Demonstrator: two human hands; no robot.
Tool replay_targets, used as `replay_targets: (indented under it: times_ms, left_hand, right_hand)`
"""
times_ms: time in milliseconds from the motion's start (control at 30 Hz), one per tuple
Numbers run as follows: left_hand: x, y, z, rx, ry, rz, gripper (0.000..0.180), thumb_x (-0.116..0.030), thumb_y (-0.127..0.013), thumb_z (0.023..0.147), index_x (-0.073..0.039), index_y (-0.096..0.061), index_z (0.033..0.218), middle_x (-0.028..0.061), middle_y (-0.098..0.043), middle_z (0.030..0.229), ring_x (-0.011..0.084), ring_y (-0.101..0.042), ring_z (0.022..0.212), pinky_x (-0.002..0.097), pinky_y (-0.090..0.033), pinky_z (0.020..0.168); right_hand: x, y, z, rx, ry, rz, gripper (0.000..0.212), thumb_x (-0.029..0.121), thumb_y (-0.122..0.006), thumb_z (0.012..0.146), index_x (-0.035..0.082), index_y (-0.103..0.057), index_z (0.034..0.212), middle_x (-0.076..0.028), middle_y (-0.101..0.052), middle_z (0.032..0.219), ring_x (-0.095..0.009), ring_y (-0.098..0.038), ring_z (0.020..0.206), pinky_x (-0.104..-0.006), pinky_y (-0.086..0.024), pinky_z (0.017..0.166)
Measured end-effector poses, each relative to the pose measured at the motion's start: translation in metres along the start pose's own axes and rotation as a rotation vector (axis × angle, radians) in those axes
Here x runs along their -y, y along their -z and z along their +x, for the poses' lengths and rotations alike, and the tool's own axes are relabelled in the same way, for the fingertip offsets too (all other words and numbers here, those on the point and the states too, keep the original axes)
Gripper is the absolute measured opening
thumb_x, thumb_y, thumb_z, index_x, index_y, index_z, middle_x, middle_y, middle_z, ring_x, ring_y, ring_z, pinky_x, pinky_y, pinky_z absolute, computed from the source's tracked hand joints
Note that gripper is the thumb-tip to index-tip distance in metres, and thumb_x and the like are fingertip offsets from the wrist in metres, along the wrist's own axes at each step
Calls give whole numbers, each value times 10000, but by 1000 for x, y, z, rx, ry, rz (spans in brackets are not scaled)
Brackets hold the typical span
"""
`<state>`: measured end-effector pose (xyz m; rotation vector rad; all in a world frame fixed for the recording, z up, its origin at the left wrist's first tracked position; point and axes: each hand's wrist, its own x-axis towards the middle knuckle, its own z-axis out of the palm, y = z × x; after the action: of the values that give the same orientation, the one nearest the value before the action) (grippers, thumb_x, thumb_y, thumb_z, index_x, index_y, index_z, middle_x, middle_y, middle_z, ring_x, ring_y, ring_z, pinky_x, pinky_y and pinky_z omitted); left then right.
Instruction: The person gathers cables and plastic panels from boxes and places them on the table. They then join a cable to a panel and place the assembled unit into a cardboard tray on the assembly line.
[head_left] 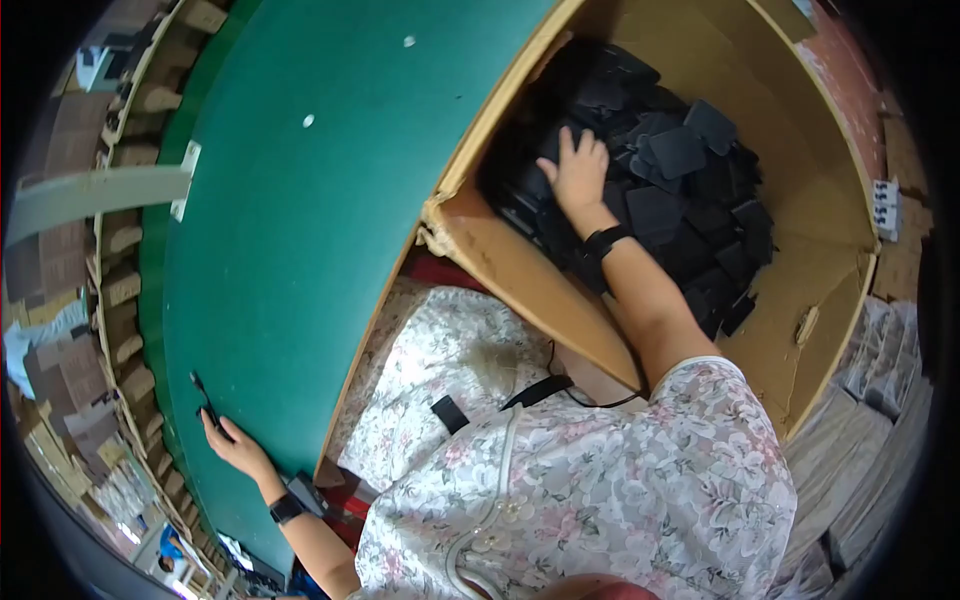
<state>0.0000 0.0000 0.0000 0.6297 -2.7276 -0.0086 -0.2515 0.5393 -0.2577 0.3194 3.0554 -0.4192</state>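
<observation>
My right hand (580, 178) reaches into a large cardboard box (808, 170), its fingers spread over a heap of flat black squarish pieces (655, 215). It lies on or just above the heap, and no piece shows in its grip. Over at the lower left, my left hand (238, 448) is above the green tabletop (290, 260), fingers closed around a slim black object (212, 408). That object has a thin stem and a wider end; its exact kind is too small to make out. Each wrist wears a black band.
A folded-in flap (540, 285) of the box stands between my body and the heap. A pale metal bracket (185, 180) is fixed at the table's far left edge. Stacked cartons (70, 240) line the left side. A small dark box (306, 494) sits by my left wrist.
</observation>
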Motion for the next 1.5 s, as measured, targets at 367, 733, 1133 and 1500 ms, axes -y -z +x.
replay_targets:
  times_ms: [367, 733, 1133, 1500]
  left_hand:
    - [4, 12, -10, -34, 10, 35, 378, -199, -463, 946, -16, -463, 1277, 170, -497, 1260, 324, -462, 1151, 396, -357, 976]
    - [-6, 10, -7, -50, 3, 13, 368, -178, -475, 936, -10, -473, 1264, 170, -509, 1245, 319, -472, 1140, 396, -364, 968]
    - [-7, 13, -21, -180, 178, 116, 382, -142, -539, 876, -110, -502, 1254, 198, -494, 1217, 357, -461, 1119, 414, -371, 956]
    - [-12, 19, -21, -162, 203, 78, 393, -157, -534, 883, -140, -487, 1273, 193, -474, 1234, 351, -444, 1144, 410, -360, 972]
  right_hand:
    - [10, 30, 10, 85, 79, -84, 764, 574, -637, 694, 10, -491, 1188, -172, -555, 950, -325, -518, 907, -492, -382, 862]
    - [-3, 19, 3, 71, 160, 2, 792, 585, -631, 704, -5, -461, 1204, -166, -564, 1014, -319, -551, 928, -459, -452, 784]
    - [20, 33, -21, 225, 345, -225, 879, 513, -665, 707, 45, -297, 1355, -180, -488, 1059, -377, -475, 1032, -500, -423, 784]
    - [-16, 25, 25, 281, 368, 80, 764, 472, -637, 772, 184, -289, 1388, -219, -475, 1029, -412, -517, 948, -466, -460, 759]
